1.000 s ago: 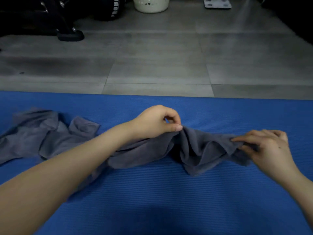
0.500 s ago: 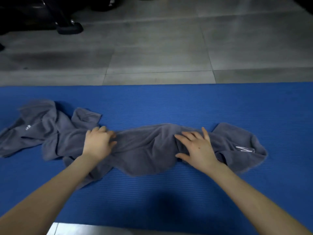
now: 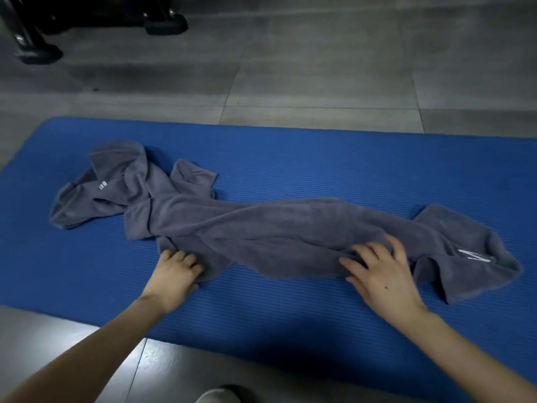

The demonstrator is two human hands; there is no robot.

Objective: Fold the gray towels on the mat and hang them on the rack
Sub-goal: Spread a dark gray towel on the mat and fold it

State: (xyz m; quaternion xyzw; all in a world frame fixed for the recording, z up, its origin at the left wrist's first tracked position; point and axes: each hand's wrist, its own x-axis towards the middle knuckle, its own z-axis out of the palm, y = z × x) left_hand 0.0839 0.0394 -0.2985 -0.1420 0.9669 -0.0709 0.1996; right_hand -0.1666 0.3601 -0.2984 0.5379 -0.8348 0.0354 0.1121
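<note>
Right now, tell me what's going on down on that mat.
A person is working on a long gray towel stretched across the blue mat. The left hand seems to grip its near edge; the right hand presses flat on it. It lies unfolded, and a second towel sits crumpled at the left.

Nothing legible. The left gray towel (image 3: 96,205) bears a small white print (image 3: 102,185), too blurred to read; the long gray towel (image 3: 276,228) shows white slanted strokes (image 3: 476,255) near its right end.
</note>
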